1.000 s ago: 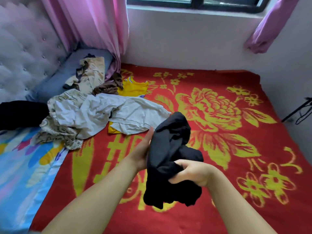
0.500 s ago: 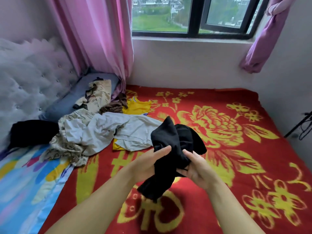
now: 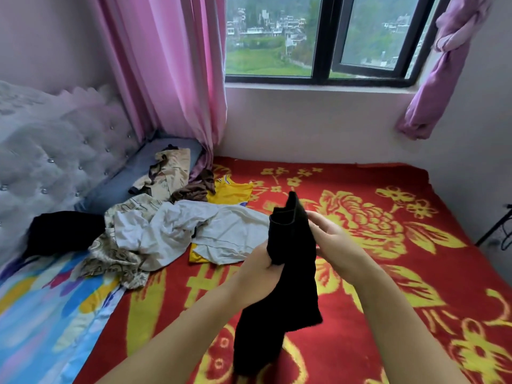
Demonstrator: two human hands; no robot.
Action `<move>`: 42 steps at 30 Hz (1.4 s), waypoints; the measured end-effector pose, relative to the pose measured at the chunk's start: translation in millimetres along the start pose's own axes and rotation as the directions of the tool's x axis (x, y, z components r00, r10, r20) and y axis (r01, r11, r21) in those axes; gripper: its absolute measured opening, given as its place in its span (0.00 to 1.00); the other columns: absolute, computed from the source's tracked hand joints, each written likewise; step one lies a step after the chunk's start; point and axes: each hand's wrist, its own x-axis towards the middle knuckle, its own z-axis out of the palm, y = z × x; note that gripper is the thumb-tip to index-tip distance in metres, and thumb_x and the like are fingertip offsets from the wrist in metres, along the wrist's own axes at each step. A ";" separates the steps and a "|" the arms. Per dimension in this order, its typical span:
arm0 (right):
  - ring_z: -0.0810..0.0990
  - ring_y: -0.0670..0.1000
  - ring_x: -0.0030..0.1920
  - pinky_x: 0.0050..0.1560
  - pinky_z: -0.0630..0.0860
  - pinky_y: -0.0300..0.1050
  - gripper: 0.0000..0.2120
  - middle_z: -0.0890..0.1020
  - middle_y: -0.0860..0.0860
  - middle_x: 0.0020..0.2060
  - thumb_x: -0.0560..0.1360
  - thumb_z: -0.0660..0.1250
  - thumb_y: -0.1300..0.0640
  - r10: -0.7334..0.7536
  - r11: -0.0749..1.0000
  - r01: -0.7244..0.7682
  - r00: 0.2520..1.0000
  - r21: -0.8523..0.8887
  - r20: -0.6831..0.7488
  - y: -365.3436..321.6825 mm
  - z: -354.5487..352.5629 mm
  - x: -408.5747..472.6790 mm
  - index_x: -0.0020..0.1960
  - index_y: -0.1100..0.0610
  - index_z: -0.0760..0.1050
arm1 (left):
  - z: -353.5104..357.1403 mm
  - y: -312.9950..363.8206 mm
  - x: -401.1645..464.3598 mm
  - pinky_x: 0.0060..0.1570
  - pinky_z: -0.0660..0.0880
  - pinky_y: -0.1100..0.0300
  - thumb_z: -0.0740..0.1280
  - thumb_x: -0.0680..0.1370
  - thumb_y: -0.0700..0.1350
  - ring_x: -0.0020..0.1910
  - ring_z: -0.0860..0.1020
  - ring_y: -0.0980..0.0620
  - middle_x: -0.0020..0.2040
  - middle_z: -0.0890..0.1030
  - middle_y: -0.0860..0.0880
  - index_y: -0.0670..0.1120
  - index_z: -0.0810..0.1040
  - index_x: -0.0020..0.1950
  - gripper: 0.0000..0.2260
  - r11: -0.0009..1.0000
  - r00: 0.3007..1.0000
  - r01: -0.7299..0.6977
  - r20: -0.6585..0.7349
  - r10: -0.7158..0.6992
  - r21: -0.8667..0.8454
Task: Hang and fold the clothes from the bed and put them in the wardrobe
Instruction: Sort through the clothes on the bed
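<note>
A black garment (image 3: 288, 278) hangs in front of me over the red and yellow flowered blanket (image 3: 388, 245). My left hand (image 3: 257, 273) grips its left edge, fingers curled into the cloth. My right hand (image 3: 332, 239) holds its right side from behind, fingers partly hidden by the fabric. Farther left on the bed lies a pile of clothes: a white shirt (image 3: 177, 231), a yellow top (image 3: 230, 189), a brown piece (image 3: 194, 189), a beige patterned garment (image 3: 169, 170) and another black garment (image 3: 63, 231).
A tufted grey headboard (image 3: 41, 162) stands at the left. Pink curtains (image 3: 166, 65) hang by the window (image 3: 321, 37), another (image 3: 443, 65) at the right. A blue patterned sheet (image 3: 41, 314) covers the bed's near left. Black cables (image 3: 498, 231) hang at the right wall.
The bunched black garment has been drawn out into a long hanging strip. My left hand has closed on its edge, and the view has tilted upward toward the window.
</note>
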 end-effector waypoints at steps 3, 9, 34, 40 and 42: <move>0.81 0.48 0.41 0.39 0.75 0.38 0.07 0.83 0.51 0.41 0.79 0.63 0.58 -0.090 0.995 0.087 0.994 0.043 0.066 -6.5 -0.1 -3.5 0.52 0.58 0.79 | 7.0 11.4 -0.1 0.43 0.69 0.70 0.61 0.75 0.38 0.38 0.73 0.64 0.38 0.76 0.61 0.48 0.72 0.46 0.05 0.999 0.999 -0.028 0.021 0.028 0.042; 0.81 0.49 0.43 0.43 0.76 0.42 0.15 0.83 0.52 0.41 0.77 0.60 0.49 -0.205 0.968 0.209 0.978 0.141 -0.038 -18.8 10.0 -7.5 0.47 0.58 0.80 | 9.8 25.2 1.5 0.62 0.68 0.65 0.60 0.77 0.35 0.61 0.71 0.53 0.62 0.71 0.44 0.51 0.64 0.68 0.22 0.922 0.990 -0.133 0.014 0.137 0.363; 0.77 0.45 0.33 0.31 0.73 0.36 0.10 0.80 0.47 0.40 0.80 0.59 0.60 -0.351 0.724 0.322 0.933 -0.610 0.076 -70.2 14.8 -17.5 0.54 0.47 0.74 | -39.8 93.0 36.6 0.37 0.66 0.70 0.69 0.76 0.43 0.34 0.73 0.63 0.33 0.75 0.57 0.45 0.79 0.43 0.03 0.765 0.974 -0.093 -0.103 0.204 0.638; 0.73 0.49 0.32 0.25 0.64 0.33 0.06 0.77 0.50 0.36 0.77 0.60 0.66 -0.276 0.710 0.085 0.947 -0.699 -0.165 -44.9 0.2 -4.8 0.45 0.57 0.73 | -46.9 117.3 52.0 0.35 0.66 0.73 0.69 0.76 0.42 0.32 0.73 0.65 0.31 0.75 0.57 0.48 0.77 0.40 0.06 0.719 0.930 -0.063 -0.220 0.293 0.692; 0.71 0.50 0.30 0.26 0.64 0.37 0.09 0.76 0.51 0.32 0.75 0.60 0.66 -0.223 0.737 -0.021 0.936 -0.676 -0.272 -37.2 -18.6 -5.3 0.40 0.56 0.74 | -61.7 122.3 55.5 0.33 0.65 0.73 0.69 0.76 0.42 0.29 0.72 0.66 0.29 0.75 0.57 0.48 0.78 0.39 0.06 0.759 0.901 -0.019 -0.318 0.295 0.651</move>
